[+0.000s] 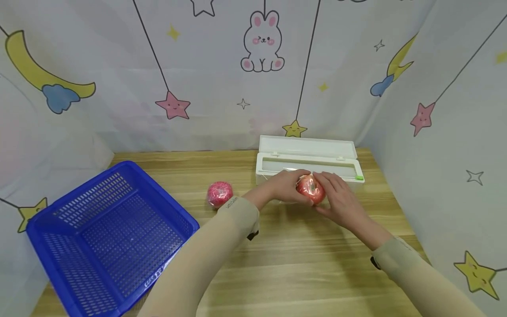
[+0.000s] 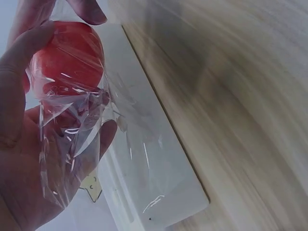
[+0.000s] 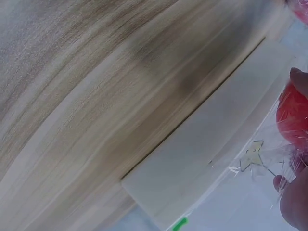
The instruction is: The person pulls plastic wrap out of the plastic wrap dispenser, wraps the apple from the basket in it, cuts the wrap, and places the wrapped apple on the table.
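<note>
Curved around the fruit from both sides, the two hands held it between them: the left hand had its thumb on the near side and its fingers on the far side, and the right hand closed in from the right with bent fingers and thumb. Red and round, the fruit was at the front of the box, toward its middle, and clear film covered its skin with shiny creases. In the left wrist view, a loose, crumpled length of that film stretched away from the fruit across the left palm, and more of it showed in front of the box's white wall.

Long and white, the box lay at the back of the table with its lid up along the far side. A small green tab sat at the right end of its front edge. Left of the hands, well apart from the basket's far rim, a pink ball with a glossy surface rested on the wood. The blue basket, with slotted sides and a meshed floor, stood at the left, white lettering on its near rim. Behind everything hung a pale curtain printed with stars, moons and a rabbit.
</note>
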Action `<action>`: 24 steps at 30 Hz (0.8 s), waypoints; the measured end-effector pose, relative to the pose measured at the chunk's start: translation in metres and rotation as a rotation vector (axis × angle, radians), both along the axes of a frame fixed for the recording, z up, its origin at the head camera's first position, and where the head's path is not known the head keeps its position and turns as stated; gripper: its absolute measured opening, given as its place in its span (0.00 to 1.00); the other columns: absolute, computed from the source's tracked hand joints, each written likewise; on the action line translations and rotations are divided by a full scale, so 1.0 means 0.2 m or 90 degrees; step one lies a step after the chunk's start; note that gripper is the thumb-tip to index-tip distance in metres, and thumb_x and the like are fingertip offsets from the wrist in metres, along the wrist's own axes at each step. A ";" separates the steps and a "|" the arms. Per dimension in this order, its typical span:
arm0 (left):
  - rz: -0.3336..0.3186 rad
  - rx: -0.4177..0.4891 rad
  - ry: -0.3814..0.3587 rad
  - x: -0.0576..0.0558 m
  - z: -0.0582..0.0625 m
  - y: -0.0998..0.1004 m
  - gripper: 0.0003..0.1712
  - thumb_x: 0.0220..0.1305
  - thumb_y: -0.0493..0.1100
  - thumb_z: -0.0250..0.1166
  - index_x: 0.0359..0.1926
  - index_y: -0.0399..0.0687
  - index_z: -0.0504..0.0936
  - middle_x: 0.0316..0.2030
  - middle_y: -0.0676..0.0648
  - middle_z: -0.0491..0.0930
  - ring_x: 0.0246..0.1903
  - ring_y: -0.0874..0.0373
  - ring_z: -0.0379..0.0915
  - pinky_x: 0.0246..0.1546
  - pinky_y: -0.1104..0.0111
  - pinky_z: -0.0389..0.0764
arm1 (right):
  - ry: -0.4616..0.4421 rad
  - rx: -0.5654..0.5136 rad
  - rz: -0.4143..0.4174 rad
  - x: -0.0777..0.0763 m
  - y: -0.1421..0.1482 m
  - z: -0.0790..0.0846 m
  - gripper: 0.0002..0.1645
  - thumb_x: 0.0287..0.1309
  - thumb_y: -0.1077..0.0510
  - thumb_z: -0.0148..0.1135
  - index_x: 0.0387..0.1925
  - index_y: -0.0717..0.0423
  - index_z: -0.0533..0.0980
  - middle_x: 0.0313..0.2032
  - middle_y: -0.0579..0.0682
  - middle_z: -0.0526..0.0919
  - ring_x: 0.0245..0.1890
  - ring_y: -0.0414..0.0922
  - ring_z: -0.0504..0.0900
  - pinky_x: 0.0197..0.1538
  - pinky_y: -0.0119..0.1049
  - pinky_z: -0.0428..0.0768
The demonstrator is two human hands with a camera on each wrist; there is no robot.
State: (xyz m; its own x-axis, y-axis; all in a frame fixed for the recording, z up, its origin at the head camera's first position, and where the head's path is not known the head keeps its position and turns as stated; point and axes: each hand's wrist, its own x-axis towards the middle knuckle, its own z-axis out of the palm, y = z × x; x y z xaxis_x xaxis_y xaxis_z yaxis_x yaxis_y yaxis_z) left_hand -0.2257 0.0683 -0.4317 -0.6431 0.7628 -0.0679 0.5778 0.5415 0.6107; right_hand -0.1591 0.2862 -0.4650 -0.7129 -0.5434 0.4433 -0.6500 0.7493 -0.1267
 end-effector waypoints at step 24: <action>-0.020 -0.051 -0.009 -0.01 0.04 0.00 0.49 0.51 0.69 0.64 0.68 0.56 0.55 0.47 0.61 0.70 0.44 0.67 0.65 0.41 0.73 0.69 | 0.015 0.009 0.031 -0.05 0.03 -0.02 0.60 0.32 0.52 0.80 0.67 0.52 0.56 0.60 0.53 0.63 0.59 0.50 0.63 0.60 0.43 0.61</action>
State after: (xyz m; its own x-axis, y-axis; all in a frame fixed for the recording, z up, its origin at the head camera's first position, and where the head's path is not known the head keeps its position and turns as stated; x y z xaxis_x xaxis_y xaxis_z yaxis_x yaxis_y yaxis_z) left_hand -0.2283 0.0677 -0.4228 -0.6172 0.7747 -0.1377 0.5874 0.5701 0.5744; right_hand -0.1686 0.2917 -0.4685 -0.6748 -0.5837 0.4517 -0.6887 0.7179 -0.1012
